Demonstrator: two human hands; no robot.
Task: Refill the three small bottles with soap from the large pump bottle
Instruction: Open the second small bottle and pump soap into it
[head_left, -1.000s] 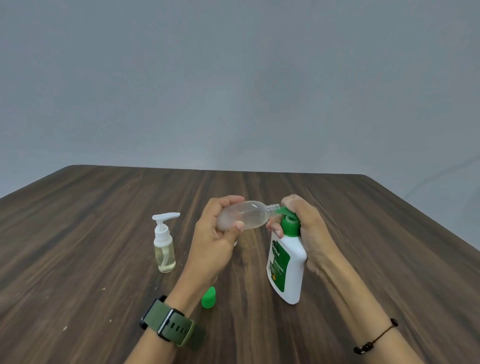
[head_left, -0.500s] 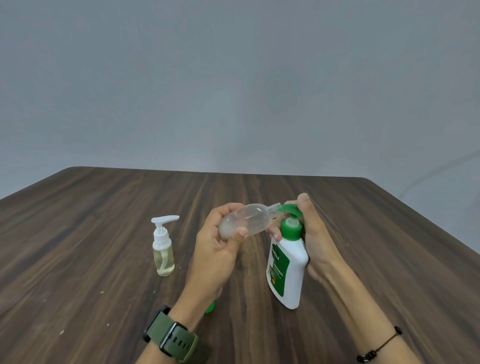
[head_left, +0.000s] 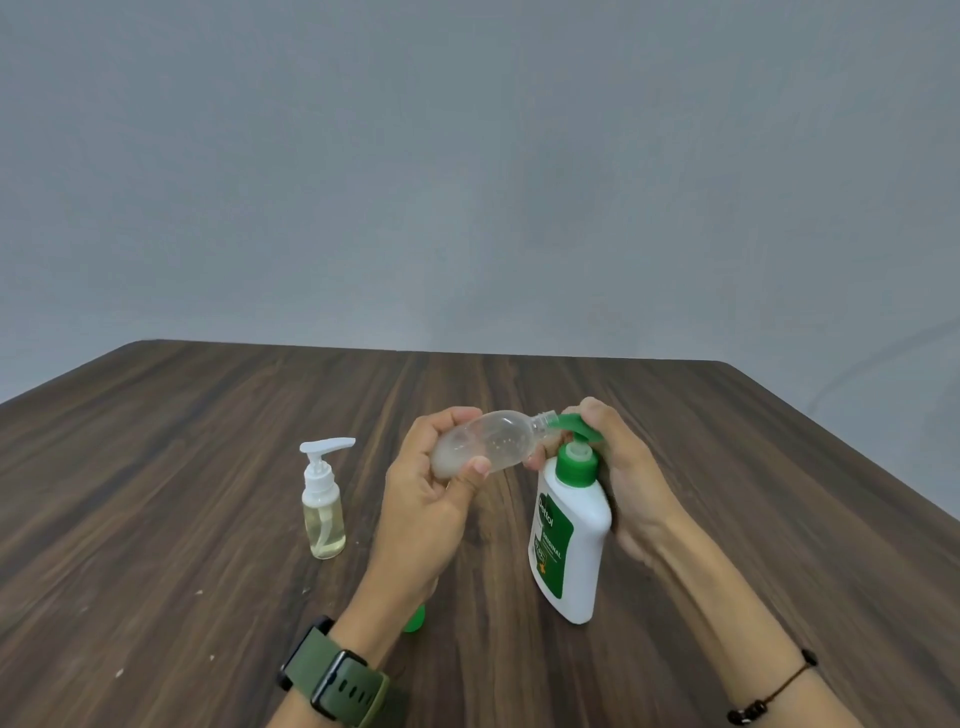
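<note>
Left hand (head_left: 426, 499) gripping clear small bottle (head_left: 488, 447) sideways, mouth meeting green pump spout (head_left: 574, 427); right hand (head_left: 623, 467) curling over large pump bottle (head_left: 569, 540) standing on surface (head_left: 208, 467).

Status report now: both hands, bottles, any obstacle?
Left hand holds clear small bottle, mouth at green nozzle. Right hand on white pump bottle. No obstacle.

**Both hands raised and curled, forearms converging**

The left hand (head_left: 426, 499) is curling its fingers and thumb around what it is holding, palm turned toward the camera, a green watch strapped on its wrist. The right hand (head_left: 618, 467) is wrapping from the far side, fingertips bearing down on top, a dark cord bracelet circling that wrist.
</note>
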